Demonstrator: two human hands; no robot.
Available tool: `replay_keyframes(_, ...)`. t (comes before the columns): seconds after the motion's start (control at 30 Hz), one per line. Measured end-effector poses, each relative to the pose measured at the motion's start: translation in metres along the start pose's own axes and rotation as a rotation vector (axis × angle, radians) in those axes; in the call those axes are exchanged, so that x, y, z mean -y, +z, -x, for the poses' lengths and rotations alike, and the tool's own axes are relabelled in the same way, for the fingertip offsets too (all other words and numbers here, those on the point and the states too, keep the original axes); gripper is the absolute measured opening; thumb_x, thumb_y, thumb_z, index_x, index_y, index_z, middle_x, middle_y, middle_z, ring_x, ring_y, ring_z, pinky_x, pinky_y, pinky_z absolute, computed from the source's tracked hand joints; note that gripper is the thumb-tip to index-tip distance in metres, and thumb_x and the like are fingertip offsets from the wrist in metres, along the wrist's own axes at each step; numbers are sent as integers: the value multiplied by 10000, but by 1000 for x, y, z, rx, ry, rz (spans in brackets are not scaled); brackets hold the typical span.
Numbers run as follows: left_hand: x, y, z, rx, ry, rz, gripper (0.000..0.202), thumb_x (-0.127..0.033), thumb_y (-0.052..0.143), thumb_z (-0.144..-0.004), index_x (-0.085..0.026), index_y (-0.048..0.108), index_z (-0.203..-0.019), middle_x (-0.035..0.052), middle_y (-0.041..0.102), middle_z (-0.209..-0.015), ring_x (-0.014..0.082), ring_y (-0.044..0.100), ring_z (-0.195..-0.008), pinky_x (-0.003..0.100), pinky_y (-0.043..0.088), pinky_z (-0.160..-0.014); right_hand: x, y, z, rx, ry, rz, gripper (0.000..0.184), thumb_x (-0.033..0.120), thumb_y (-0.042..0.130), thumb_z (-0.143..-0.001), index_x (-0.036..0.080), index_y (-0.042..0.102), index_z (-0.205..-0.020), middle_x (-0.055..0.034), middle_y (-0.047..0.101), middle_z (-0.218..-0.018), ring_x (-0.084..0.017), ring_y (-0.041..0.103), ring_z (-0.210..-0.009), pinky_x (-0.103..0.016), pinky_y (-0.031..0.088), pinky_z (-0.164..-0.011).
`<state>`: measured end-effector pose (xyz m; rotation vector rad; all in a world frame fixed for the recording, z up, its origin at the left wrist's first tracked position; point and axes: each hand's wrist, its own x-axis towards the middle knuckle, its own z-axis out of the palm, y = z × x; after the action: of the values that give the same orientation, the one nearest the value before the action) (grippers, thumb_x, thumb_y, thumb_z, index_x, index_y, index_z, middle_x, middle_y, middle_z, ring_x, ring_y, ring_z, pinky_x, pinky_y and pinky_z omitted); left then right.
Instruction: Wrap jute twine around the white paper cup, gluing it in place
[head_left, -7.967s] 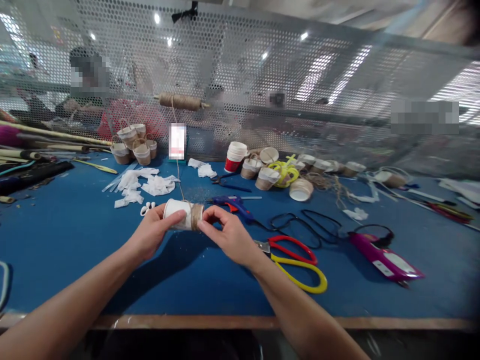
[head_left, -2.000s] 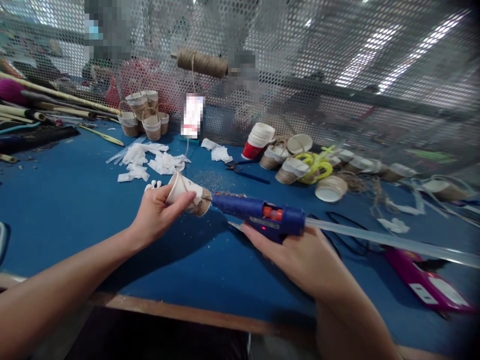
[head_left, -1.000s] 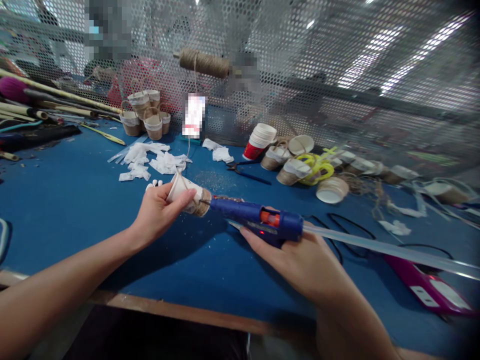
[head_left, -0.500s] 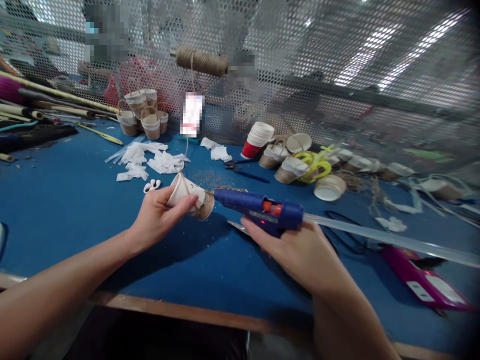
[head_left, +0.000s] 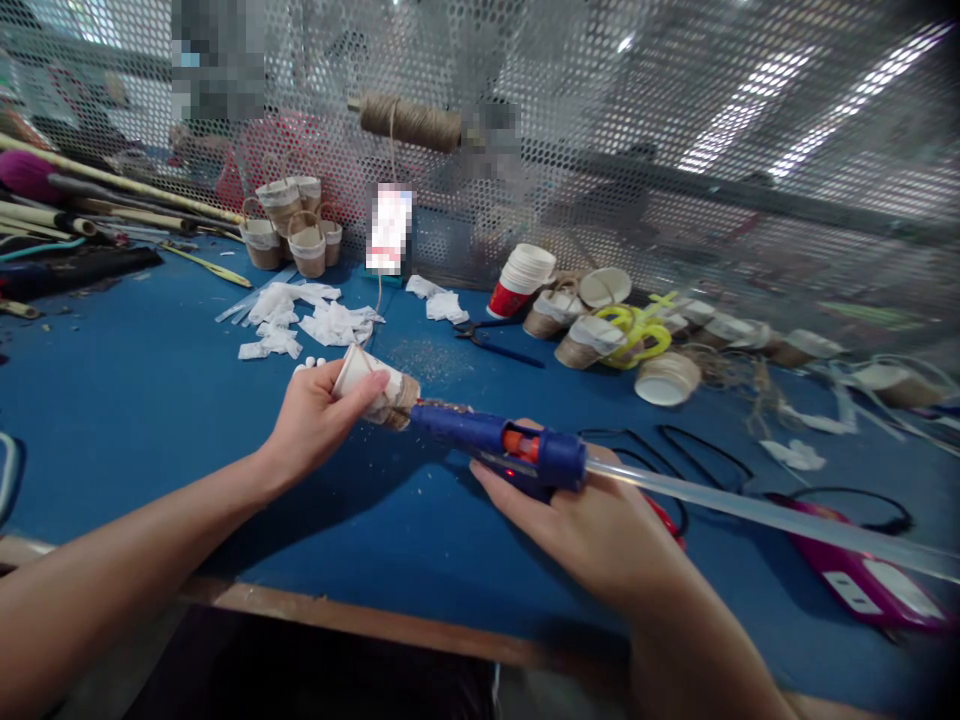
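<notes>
My left hand (head_left: pixel 311 420) grips a small white paper cup (head_left: pixel 373 383) lying on its side, its base end wound with brown twine. A strand of twine runs up from the cup to a twine spool (head_left: pixel 411 122) hung on the mesh screen. My right hand (head_left: pixel 592 515) holds a blue hot glue gun (head_left: pixel 501 447), a clear glue stick (head_left: pixel 757 508) jutting from its back. The gun's nozzle touches the twine-wrapped end of the cup, above the blue table (head_left: pixel 135 400).
Twine-wrapped cups (head_left: pixel 289 235) stand at the back left by white paper scraps (head_left: pixel 307 315). A stack of cups (head_left: pixel 521 280), yellow scissors (head_left: pixel 634 330) and more wrapped cups lie at the back right. A purple tool (head_left: pixel 862 580) lies right. Another person works behind the mesh.
Eight seconds ago both hands wound twine on the cup. My right hand has since taken up the glue gun; in the last second the nozzle and cup shifted slightly left.
</notes>
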<state>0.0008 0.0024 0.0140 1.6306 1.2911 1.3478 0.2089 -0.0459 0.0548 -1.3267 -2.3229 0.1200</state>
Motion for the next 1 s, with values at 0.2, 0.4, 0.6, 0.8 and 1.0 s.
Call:
replay_keyframes(0.2,0,0,1,-15,49,-32,285,-357,532,-727,-146,519,-536,-40,366,-474,72,284,-444,197,254,-391,-2,-4,-2,-20,-39,52,172,269,476,-794,215,615,-707,-35,608,-628,-184,570,-599,-293,420,-549)
replay_keyframes(0.4,3,-1,5,-23,138,-85,308,-350,548,-727,-164,466,-496,-47,332,-450,73,266,-418,202,229,-367,-12,-12,0,-43,-98,84,253,272,428,-795,230,675,-830,-42,591,-551,-187,540,-550,-295,382,-512)
replay_keyframes(0.6,3,-1,9,8,255,-96,298,-314,568,-722,-163,469,-485,-50,340,-441,71,278,-410,200,224,-360,-7,-13,-8,33,280,-273,220,383,535,-766,208,591,-644,20,494,-408,-123,465,-386,-256,377,-412)
replay_keyframes(0.8,3,-1,7,26,183,-55,268,-329,551,-724,-161,490,-524,-48,348,-452,74,278,-422,201,245,-367,-32,-2,-26,-84,541,-732,187,335,611,-706,166,532,-694,43,494,-484,-81,443,-412,-224,374,-424)
replay_keyframes(1.0,3,-1,6,22,149,-2,251,-343,546,-732,-159,512,-564,-33,382,-479,86,301,-461,205,278,-397,-79,24,-45,-138,770,-427,244,323,559,-758,163,524,-577,-33,583,-577,-97,500,-482,-231,408,-484)
